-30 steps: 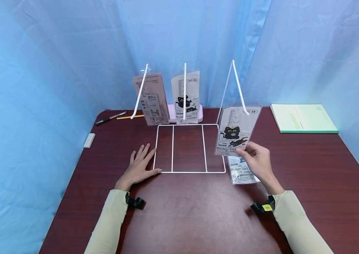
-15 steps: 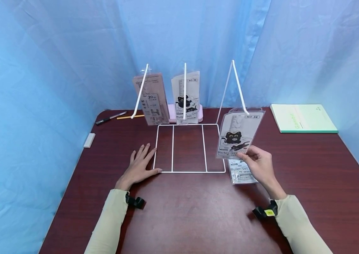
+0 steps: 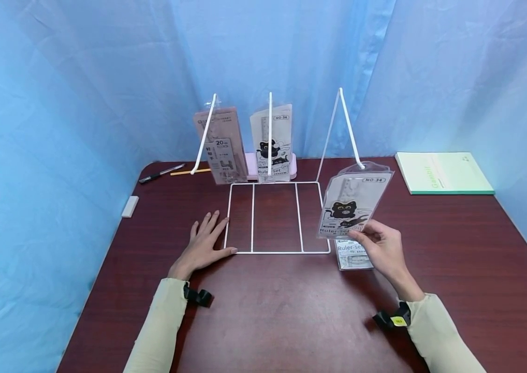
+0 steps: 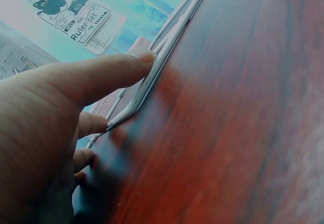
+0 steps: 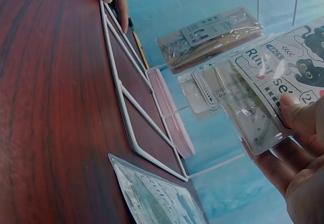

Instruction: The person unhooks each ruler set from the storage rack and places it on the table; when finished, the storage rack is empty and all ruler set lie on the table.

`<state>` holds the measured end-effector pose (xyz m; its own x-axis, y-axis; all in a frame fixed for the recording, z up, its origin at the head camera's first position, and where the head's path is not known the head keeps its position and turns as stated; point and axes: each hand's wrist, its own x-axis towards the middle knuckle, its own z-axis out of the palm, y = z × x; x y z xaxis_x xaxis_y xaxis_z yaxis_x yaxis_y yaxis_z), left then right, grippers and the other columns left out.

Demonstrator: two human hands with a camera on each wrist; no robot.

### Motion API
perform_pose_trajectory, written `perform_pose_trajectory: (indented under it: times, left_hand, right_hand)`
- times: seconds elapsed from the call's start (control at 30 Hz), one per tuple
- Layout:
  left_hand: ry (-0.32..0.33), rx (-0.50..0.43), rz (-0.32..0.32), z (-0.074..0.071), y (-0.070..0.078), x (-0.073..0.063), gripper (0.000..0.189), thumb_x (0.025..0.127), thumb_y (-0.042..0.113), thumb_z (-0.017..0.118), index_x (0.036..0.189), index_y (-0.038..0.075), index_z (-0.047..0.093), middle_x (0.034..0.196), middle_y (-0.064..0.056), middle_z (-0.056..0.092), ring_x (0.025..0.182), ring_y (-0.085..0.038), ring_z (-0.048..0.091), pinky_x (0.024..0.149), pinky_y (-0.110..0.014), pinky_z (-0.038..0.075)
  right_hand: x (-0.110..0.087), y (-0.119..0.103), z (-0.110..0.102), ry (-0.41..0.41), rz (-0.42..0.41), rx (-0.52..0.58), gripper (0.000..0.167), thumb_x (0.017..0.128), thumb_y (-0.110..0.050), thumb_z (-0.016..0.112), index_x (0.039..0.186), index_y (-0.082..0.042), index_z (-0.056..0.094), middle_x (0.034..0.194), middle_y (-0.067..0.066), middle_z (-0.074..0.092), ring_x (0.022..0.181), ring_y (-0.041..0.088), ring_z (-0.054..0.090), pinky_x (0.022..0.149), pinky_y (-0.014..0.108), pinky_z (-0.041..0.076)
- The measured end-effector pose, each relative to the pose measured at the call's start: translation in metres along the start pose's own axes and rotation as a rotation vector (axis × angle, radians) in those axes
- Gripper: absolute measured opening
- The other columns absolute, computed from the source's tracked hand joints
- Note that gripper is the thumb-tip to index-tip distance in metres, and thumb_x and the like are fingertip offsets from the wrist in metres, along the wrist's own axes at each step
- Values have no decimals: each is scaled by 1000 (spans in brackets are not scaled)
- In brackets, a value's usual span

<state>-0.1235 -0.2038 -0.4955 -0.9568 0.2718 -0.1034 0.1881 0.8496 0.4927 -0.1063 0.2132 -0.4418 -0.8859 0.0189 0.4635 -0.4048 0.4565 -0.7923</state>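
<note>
Thumb and fingers of my right hand [image 3: 382, 248] pinch the lower right edge of a clear ruler set packet [image 3: 349, 204] with black cats on it. The packet's top meets the tip of the right prong of the white wire rack [image 3: 277, 253]; whether the prong passes through its hole I cannot tell. In the right wrist view, rulers [image 5: 245, 105] show inside the packet. Below it another ruler set packet [image 3: 354, 259] lies on the table, partly covered. My left hand [image 3: 200, 246] rests with spread fingers at the rack base's left front corner, its thumb [image 4: 121, 70] touching the wire.
Pink ruler packets [image 3: 221, 145] hang on the left prong, cat ruler sets [image 3: 273, 140] on the middle one. Behind stands a pink object [image 3: 293, 166]. A pen [image 3: 161, 173], a yellow pencil [image 3: 189, 172] and an eraser [image 3: 130, 206] lie left, a green notebook [image 3: 445, 173] right.
My right hand has moved slightly toward me and to the right with the ruler set packet. Its top has shifted down to the prong's tip. The left hand stays put.
</note>
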Motion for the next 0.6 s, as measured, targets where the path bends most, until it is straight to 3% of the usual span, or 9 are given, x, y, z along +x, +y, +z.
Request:
perform_pose_trajectory:
  times: [0.2, 0.47, 0.6]
  left_hand:
    - [-9, -8, -11, 0, 1, 0, 93, 87, 54, 70, 161, 18, 26, 170, -14, 10, 159, -38, 3, 124, -65, 0]
    - [-15, -22, -10, -1, 2, 0, 93, 87, 53, 71, 161, 18, 26, 171, -14, 9, 159, -37, 2, 124, -64, -1]
    - [-21, -31, -8, -1, 0, 0, 94, 87, 53, 70, 161, 18, 24, 171, -13, 7, 159, -35, 0, 124, -63, -2]
  right_hand:
    - [-4, -5, -1, -8, 11, 34, 15, 74, 16, 77, 77, 3, 70, 70, -27, 61, 56, -11, 48, 53, 9, 40]
    - [-6, -7, -11, 15, 7, 70, 9, 77, 11, 78, 83, 7, 72, 74, -17, 71, 63, -12, 58, 58, 7, 46]
    - [-8, -4, -16, 38, 17, 85, 12, 76, 16, 76, 86, 11, 71, 76, -25, 69, 62, -12, 59, 57, 7, 46]
